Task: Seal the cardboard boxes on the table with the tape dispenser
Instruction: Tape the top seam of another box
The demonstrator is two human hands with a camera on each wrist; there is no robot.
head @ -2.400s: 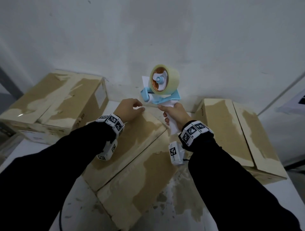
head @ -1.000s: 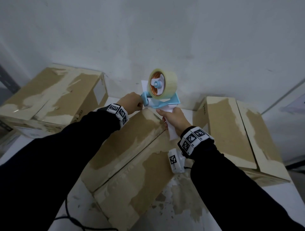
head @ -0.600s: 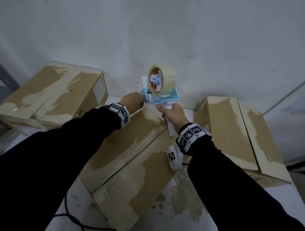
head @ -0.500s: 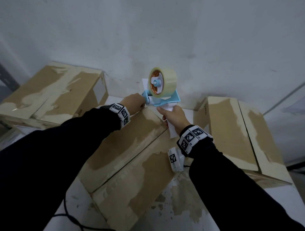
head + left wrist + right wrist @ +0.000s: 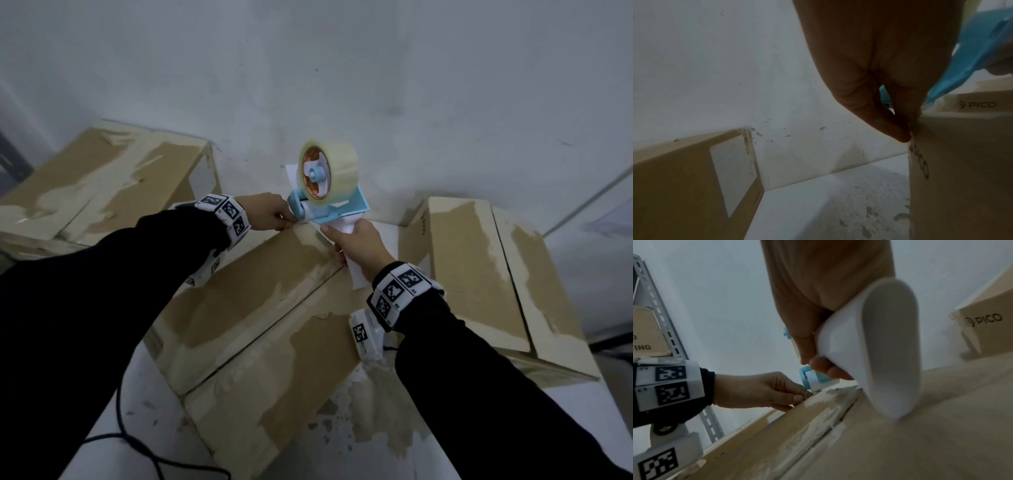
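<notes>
The right hand [image 5: 358, 244] is wrapped round the white handle of the tape dispenser [image 5: 327, 192], holding it above the far end of the middle box [image 5: 260, 308], with the roll of clear tape [image 5: 330, 173] riding on top of the blue frame. The left hand [image 5: 270, 211] is at the dispenser's front roller, thumb and fingertips [image 5: 797, 397] pinched together right at the box's far edge; it appears to be pinching the free end of the tape, though the strip itself is too clear to make out for certain. This box sits on the white bench [image 5: 164, 411] with its two top flaps meeting along a centre seam [image 5: 274, 325] that looks open and untaped. A second box [image 5: 102, 185] stands far left and a third box [image 5: 486, 274] to the right. The dispenser is likely light and rigid, best driven from the handle alone. The tape will be thin, floppy and sticky, prone to folding on itself, so the loose end wants pinching at its very tip and pressing over the far edge. The cardboard is stiff but worn, with scuffed patches where tape may bond poorly.
</notes>
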